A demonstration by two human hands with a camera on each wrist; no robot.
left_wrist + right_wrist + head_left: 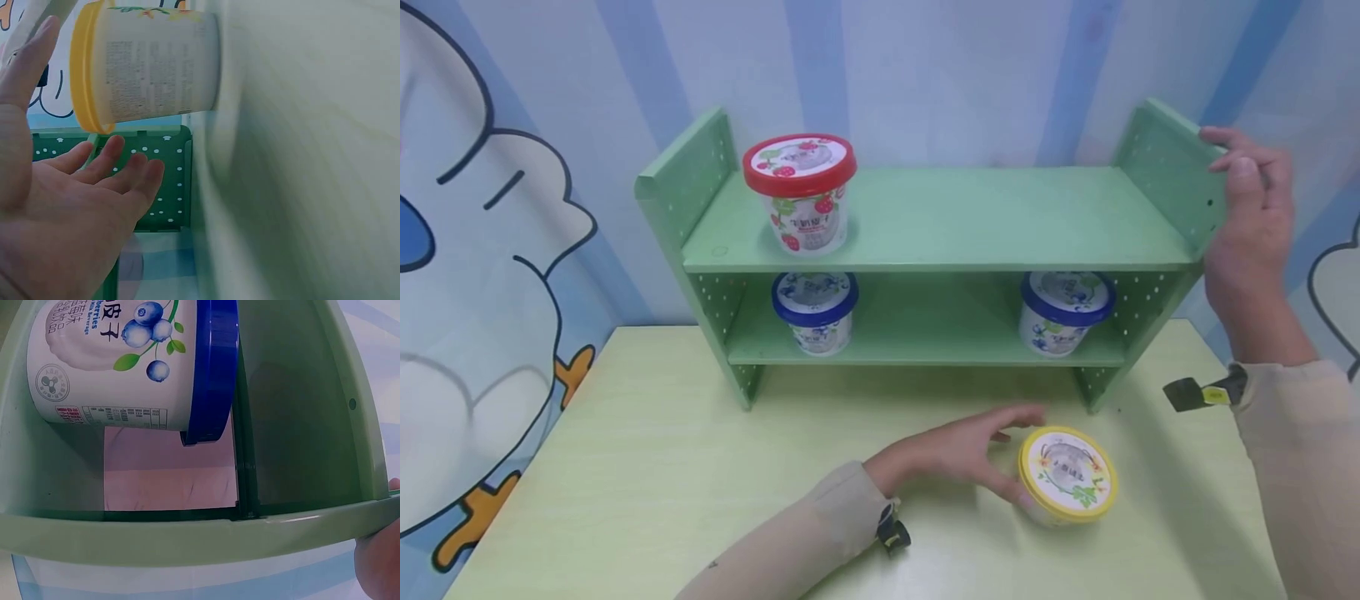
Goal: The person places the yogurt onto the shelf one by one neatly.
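Observation:
My left hand (958,450) reaches across the table, thumb and fingers spread beside a tub with a yellow lid (1067,475). That tub stands upright on the table. In the left wrist view the fingers are parted, and the white tub (156,65) is not enclosed by them; whether the thumb touches it I cannot tell. At the right end of a green two-tier shelf (970,217), my right hand (1255,217) holds the top of the side panel, fingertips over its edge. A blue-lidded blueberry tub (125,356) fills much of the right wrist view.
On the upper tier, at the left, stands a red-lidded strawberry tub (805,200). Blue-lidded tubs sit on the lower tier, one at the left (816,312) and one at the right (1063,312). The shelf stands on a pale table (647,483) against a striped wall (925,75).

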